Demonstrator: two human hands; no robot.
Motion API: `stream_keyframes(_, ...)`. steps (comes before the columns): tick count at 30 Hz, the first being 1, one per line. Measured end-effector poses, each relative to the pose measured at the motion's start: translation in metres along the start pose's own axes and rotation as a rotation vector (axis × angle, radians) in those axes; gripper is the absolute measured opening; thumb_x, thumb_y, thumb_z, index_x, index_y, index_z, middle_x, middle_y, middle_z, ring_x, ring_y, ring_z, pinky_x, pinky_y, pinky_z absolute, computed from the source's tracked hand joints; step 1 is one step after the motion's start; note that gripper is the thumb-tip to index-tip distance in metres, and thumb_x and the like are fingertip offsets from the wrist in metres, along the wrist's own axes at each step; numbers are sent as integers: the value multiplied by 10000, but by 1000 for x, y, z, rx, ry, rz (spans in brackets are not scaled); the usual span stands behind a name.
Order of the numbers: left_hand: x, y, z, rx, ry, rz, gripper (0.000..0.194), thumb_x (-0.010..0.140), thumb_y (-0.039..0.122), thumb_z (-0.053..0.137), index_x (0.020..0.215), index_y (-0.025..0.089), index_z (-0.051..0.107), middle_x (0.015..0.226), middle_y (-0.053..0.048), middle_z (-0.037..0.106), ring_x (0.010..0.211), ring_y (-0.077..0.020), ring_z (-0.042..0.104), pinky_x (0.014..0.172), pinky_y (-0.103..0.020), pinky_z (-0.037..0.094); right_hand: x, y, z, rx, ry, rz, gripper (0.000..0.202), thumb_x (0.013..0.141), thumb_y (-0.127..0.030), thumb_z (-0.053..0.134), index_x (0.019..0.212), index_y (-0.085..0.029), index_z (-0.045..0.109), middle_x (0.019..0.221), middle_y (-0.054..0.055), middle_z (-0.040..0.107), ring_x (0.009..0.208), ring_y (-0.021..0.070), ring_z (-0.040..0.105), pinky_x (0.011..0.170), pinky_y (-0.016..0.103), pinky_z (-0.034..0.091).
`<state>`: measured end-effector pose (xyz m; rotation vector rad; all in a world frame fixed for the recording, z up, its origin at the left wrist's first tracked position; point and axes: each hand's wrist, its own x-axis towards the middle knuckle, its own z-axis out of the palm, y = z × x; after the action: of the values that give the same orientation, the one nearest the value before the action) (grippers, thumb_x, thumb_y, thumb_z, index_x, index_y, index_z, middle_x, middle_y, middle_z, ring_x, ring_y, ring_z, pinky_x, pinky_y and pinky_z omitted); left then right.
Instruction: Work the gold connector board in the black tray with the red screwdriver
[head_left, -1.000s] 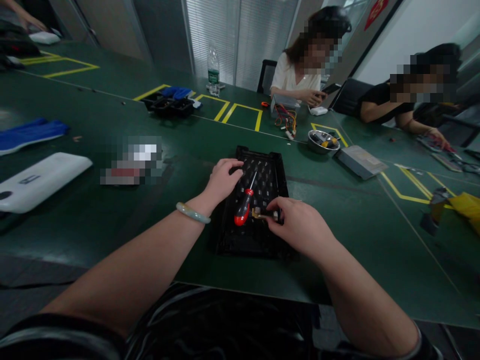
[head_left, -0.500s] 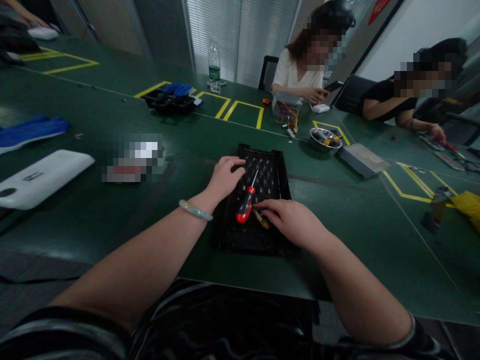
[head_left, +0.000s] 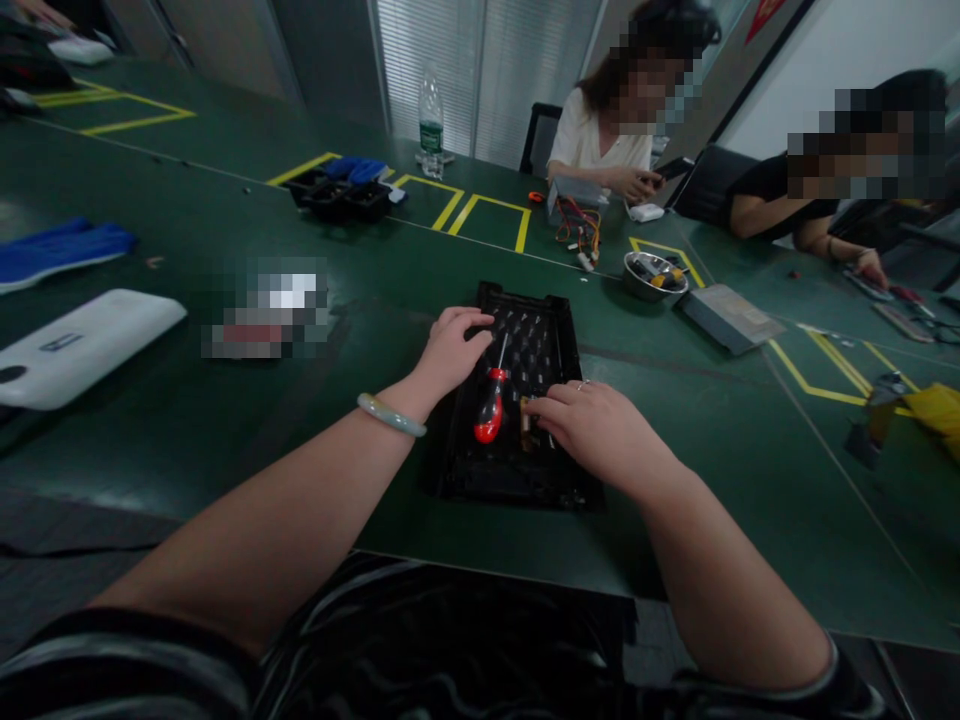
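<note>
A black computer-case panel (head_left: 517,480) with rows of small slots lies flat before me on the green table. On it rests a red-and-black screwdriver (head_left: 491,408), its shaft pointing away from me. My left hand (head_left: 454,350) lies over the panel's left edge, thumb and fingers apart, gripping no loose item. At the panel's right side, my right hand (head_left: 596,430) has its fingertips on a small brown-gold part (head_left: 526,422), just right of the screwdriver handle. The fingers partly cover this part, so its exact kind is unclear.
Beyond the panel are a metal bowl of parts (head_left: 654,276), a grey flat box (head_left: 729,318), a power supply with cables (head_left: 574,205), and a black tray (head_left: 341,195). A white casing (head_left: 90,345) lies left. Two people sit across the table.
My right hand has shifted slightly right, and the brown-gold part has turned from slanted to nearly straight away from me. My left hand stays at the panel's left edge.
</note>
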<state>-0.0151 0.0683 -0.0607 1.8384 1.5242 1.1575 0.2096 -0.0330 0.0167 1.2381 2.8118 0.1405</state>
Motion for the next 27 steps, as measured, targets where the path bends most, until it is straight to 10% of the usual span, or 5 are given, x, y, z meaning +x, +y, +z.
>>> stream_keyframes(27,-2,5,-2,12,-15,-23,271,903,245,598,1145,207,715,1339,-76,577,1322,-245,513,1219,-467,337,-14,-15,-25,205,85,36,216,995,-325,508,1020,-213,691,1041,43,709,982,197,650,894,355,488)
